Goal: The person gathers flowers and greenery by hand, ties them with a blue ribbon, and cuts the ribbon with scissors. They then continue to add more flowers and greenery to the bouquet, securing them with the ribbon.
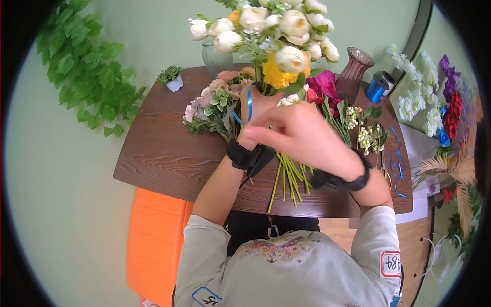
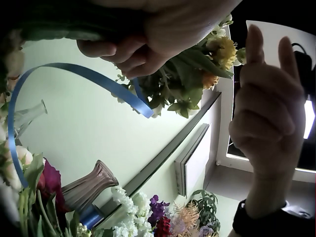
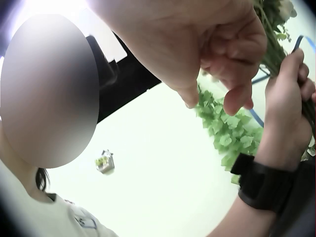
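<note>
My left hand point(image 1: 262, 106) grips the stems of a bouquet point(image 1: 294, 25) of white and yellow artificial flowers, held upright over the table. Its green stems point(image 1: 290, 179) fan out below the hand. A blue ribbon point(image 2: 81, 71) loops out from beside the left hand and curves down in the left wrist view. My right hand point(image 1: 304, 135), blurred, is in front of the left wrist. In the left wrist view the thumb and one finger of the right hand point(image 2: 269, 108) stand apart with nothing between them, the other fingers bent.
On the wooden table point(image 1: 153, 148) lie a pale flower bunch point(image 1: 207, 105), magenta flowers point(image 1: 325, 84) and white berry sprigs point(image 1: 365, 135). A purple glass vase point(image 1: 353, 74), clear vase point(image 1: 216, 57), blue ribbon spool point(image 1: 377, 88) and small potted plant point(image 1: 171, 78) stand behind. Curled ribbon point(image 1: 396, 163) lies right.
</note>
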Motion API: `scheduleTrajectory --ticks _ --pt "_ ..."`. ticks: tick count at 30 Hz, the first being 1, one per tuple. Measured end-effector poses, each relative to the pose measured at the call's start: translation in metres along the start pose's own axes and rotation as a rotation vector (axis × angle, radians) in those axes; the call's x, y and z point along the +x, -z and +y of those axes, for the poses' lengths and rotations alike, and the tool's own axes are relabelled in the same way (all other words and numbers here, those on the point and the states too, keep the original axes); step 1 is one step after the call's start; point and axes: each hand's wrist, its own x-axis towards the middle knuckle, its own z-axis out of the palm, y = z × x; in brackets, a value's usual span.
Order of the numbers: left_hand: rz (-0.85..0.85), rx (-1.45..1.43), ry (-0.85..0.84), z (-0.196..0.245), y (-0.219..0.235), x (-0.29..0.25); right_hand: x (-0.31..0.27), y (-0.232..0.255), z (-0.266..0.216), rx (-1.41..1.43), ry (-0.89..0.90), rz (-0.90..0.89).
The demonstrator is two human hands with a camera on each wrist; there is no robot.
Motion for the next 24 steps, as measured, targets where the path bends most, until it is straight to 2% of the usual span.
scheduleTrajectory --ticks 1,4,5,7,8,10,11,12,13,14,15,17,18,20,23,24 --pt "-0.001 -0.032 -0.007 -0.003 0.0 -0.001 0.005 -0.008 -0.001 0.001 0.0 0.002" --pt "0.002 -0.125 -0.033 -0.013 0.005 -0.002 0.022 -0.035 0.017 -0.305 0.045 0.322" --pt "0.003 -0.156 -0.041 -0.017 0.006 -0.002 0.025 -0.038 0.021 -0.304 0.047 0.324" --pt "0.005 -0.22 -0.059 -0.022 0.009 -0.003 0.03 -0.039 0.024 -0.373 0.018 0.474" --pt "0.006 -0.252 -0.067 -0.024 0.011 -0.003 0.028 -0.038 0.022 -0.372 0.018 0.476" --pt "0.007 -0.317 -0.084 -0.025 0.013 -0.003 0.021 -0.03 0.017 -0.213 -0.018 0.345" --pt "0.007 -0.349 -0.091 -0.023 0.014 -0.003 0.019 -0.028 0.02 -0.212 -0.018 0.347" --pt "0.006 -0.348 -0.092 -0.021 0.016 -0.003 0.015 -0.026 0.026 -0.076 0.099 0.361" --pt "0.009 -0.117 -0.066 -0.008 0.017 -0.002 0.01 -0.023 0.033 0.06 0.215 0.372" --pt "0.013 0.114 -0.038 0.002 0.018 -0.001 0.007 -0.017 0.04 0.178 0.253 0.316" --pt "0.014 0.114 -0.038 0.008 0.018 0.0 0.004 -0.012 0.043 0.178 0.253 0.315" --pt "0.06 0.164 0.012 0.015 0.018 0.001 -0.002 -0.002 0.046 0.695 -0.042 0.115" --pt "0.07 0.165 -0.056 0.015 0.018 0.001 -0.004 0.001 0.051 0.695 -0.043 0.115" --pt "0.075 0.186 -0.046 0.018 0.017 0.001 -0.006 0.003 0.06 0.909 -0.103 0.019" --pt "0.074 0.22 -0.036 0.014 0.018 0.002 -0.006 0.002 0.053 1.032 -0.191 -0.051" --pt "0.067 0.234 -0.033 0.011 0.019 0.003 -0.005 -0.001 0.046 0.925 -0.194 -0.026"
